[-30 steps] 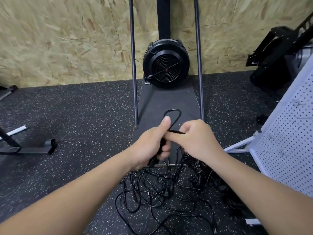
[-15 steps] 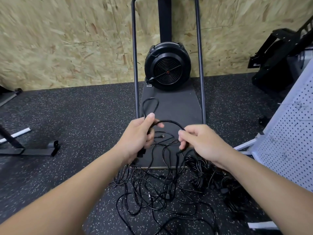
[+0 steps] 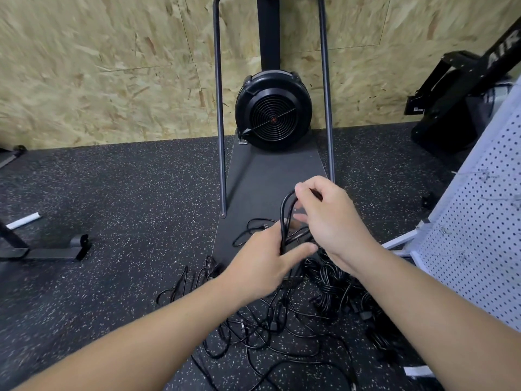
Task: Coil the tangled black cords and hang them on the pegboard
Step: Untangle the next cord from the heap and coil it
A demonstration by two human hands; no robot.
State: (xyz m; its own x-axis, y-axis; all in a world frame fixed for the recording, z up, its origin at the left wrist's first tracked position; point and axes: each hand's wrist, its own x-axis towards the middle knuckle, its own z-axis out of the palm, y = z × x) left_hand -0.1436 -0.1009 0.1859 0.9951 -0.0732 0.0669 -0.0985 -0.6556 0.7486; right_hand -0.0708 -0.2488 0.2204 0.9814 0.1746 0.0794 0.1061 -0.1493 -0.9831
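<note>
**Coiling in hand, first loops formed**

Coiling step, early. Left hand [image 3: 262,258] grips the gathered loops of the black cord [image 3: 282,221]; right hand [image 3: 327,213] pinches the loop's top just above the left grip. Tangled pile [image 3: 270,328] lies on the floor below both grips, nearer the person. Pegboard [image 3: 479,221] stands right of the right hand, no cord on it.

Next, by my judgement: draw more slack, lay another loop into the left grip.

Gym corner, chipboard wall.
Speckled black rubber floor [image 3: 112,207]; OSB wall [image 3: 98,66] behind; black fan-wheel machine [image 3: 273,111] stood between two upright steel tubes.
</note>
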